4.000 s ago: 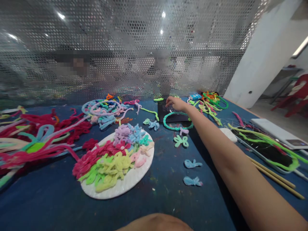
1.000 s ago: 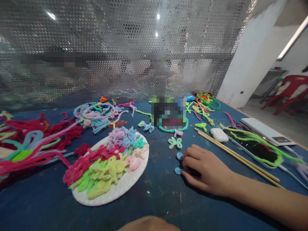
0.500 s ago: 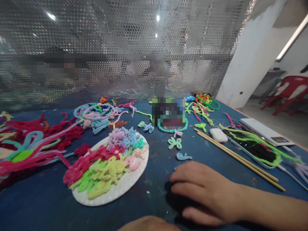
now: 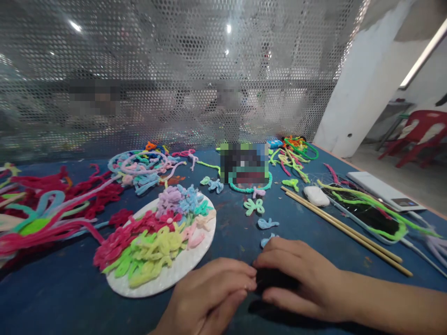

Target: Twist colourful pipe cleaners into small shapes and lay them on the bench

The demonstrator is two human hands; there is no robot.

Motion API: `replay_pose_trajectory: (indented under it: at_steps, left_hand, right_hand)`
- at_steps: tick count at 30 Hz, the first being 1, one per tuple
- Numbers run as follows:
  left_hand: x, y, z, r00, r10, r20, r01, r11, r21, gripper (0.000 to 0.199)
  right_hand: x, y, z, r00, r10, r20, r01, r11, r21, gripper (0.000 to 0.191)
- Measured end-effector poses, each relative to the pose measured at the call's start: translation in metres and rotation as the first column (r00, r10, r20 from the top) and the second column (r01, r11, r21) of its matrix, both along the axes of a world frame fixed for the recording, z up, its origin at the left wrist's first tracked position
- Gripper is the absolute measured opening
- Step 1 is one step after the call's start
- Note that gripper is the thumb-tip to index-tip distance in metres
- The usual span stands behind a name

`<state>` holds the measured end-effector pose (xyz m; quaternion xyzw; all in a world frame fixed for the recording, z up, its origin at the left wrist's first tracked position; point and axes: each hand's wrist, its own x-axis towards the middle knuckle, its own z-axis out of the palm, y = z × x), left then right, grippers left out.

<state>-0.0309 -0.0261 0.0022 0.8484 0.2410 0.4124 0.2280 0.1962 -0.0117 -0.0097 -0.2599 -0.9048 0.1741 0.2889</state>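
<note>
My left hand is at the bottom middle, thumb and fingertips pressed together; anything between them is hidden. Just to its right my right hand hovers low over the table, fingers bent and thumb apart, with nothing visible in it. The fingertips of both hands nearly meet. Beyond my right hand lie a light blue fuzzy pipe-cleaner loop and another blue piece, partly covered by that hand. Farther back is a mint green pipe-cleaner bow. A white plate heaped with coloured pipe-cleaner shapes stands left of my hands.
Two wooden sticks lie at the right, beside a white earbud case and a phone with green pipe cleaners over it. Red and pink pipe cleaners pile up at left. A perforated metal screen borders the table's back.
My left hand has come up from the bottom edge toward my right hand. The right hand has shifted slightly right and down, uncovering more of the nearer blue piece.
</note>
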Motion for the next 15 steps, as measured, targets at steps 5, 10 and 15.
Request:
replay_pose_trajectory:
  at_steps: [5, 10, 15]
  left_hand:
    - [0.002, 0.004, -0.001, 0.976, 0.217, 0.015, -0.209, 0.953, -0.220, 0.018]
    - [-0.005, 0.004, 0.003, 0.946, 0.301, 0.121, -0.299, 0.954, -0.029, 0.019]
    - [-0.012, -0.006, 0.006, 0.996, 0.076, 0.042, -0.082, 0.985, 0.152, 0.023]
  right_hand:
    - [0.005, 0.014, 0.002, 0.987, -0.118, -0.113, 0.134, 0.981, 0.141, 0.024]
    - [0.009, 0.025, -0.001, 0.970, -0.218, -0.102, 0.226, 0.971, 0.074, 0.025]
    - [0.010, 0.030, -0.007, 0.975, -0.221, 0.033, 0.220, 0.975, 0.042, 0.034]
